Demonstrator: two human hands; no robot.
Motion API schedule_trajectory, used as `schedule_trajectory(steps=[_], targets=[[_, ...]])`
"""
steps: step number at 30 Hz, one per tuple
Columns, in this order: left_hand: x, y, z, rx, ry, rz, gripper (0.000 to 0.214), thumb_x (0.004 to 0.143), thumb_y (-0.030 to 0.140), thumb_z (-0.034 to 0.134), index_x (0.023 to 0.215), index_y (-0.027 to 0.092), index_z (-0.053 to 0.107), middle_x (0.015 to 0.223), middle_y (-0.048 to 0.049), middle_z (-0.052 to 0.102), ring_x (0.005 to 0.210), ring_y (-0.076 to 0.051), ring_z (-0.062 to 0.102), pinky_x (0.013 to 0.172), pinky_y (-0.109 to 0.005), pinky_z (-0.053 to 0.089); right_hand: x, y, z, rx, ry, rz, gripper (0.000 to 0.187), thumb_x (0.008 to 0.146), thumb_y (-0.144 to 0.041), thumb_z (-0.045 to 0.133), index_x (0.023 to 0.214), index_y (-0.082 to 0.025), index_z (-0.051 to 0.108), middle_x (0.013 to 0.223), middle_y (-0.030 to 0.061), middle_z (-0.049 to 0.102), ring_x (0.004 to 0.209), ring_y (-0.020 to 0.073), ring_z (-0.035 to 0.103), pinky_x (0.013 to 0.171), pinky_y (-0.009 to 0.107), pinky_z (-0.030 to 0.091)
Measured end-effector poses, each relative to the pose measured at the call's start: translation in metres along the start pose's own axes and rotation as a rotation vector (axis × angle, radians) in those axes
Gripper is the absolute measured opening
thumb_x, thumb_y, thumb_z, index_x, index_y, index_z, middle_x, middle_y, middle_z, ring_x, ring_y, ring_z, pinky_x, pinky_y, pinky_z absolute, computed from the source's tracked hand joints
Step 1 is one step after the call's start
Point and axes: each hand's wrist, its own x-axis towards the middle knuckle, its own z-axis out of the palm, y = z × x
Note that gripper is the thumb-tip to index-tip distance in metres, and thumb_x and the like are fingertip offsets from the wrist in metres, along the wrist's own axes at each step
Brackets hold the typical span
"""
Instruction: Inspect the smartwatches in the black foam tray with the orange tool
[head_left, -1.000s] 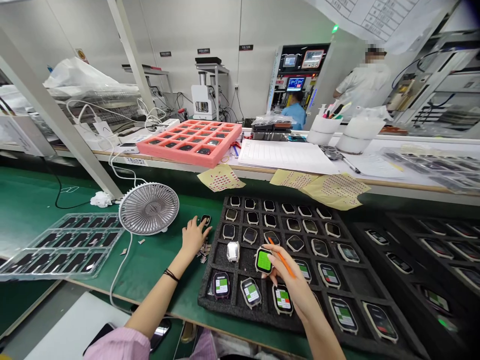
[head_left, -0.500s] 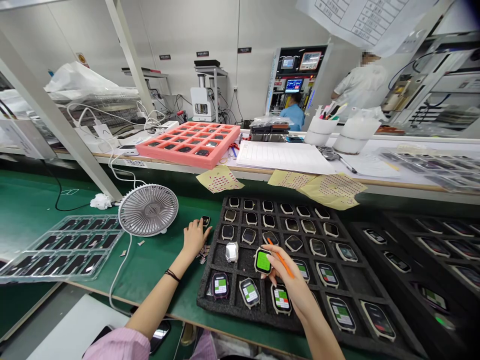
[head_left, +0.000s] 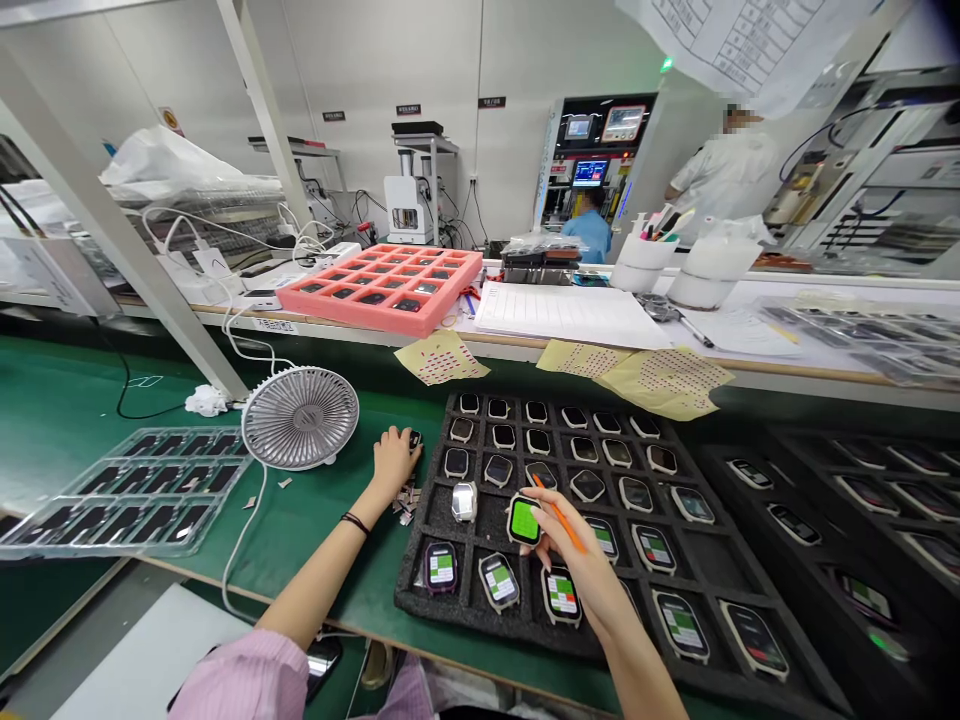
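Observation:
My right hand point(head_left: 574, 535) holds a smartwatch point(head_left: 523, 520) with a lit green screen and a pale case. An orange pen-like stick point(head_left: 559, 512) is also held in its fingers, its tip at the screen. Beneath is a black foam tray point(head_left: 480, 622) with rows of strapless watches in its pockets. A silver-faced watch point(head_left: 464, 502) sits left of the held one. My left hand point(head_left: 394, 462) is on the green bench beside the tray, fingers curled around a small black device point(head_left: 415, 439). Small scraps point(head_left: 406, 505) lie by its wrist.
A round fan point(head_left: 301, 418) and a clear tray of black parts point(head_left: 142, 490) stand left. On the shelf are a pink foam tray point(head_left: 442, 318), papers point(head_left: 574, 315) and a pen holder point(head_left: 636, 265). Another dark tray point(head_left: 847, 520) lies right. Two people are beyond.
My left hand has shifted slightly right and closer over the small black device. My right hand keeps the watch and orange stick in nearly the same place.

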Motion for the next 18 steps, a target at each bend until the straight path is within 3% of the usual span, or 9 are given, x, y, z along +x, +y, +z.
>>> schedule_trajectory(steps=[9,18], targets=[[0.015,0.003,-0.003,-0.082,-0.013,-0.011,0.022,0.085,0.026,0.051,0.103,0.017,0.06,0.1,-0.0104,0.053,0.094,-0.024,0.058,0.082,-0.031,0.045,-0.003,0.0,0.0,0.023,0.042,-0.013,0.037,0.081,-0.051,0.06,0.105,-0.024,0.06,0.072,0.0003,0.058,0.057,0.0163,0.057,0.049,0.027,0.036],[0.007,-0.005,-0.012,-0.186,-0.018,-0.051,0.037,0.084,0.039,0.057,0.113,0.016,0.058,0.103,-0.0115,0.055,0.096,-0.026,0.059,0.08,-0.032,0.048,-0.004,-0.001,-0.003,0.019,0.019,-0.001,0.039,0.08,-0.053,0.06,0.107,-0.025,0.06,0.07,-0.0002,0.057,0.056,0.0168,0.057,0.049,0.027,0.036]])
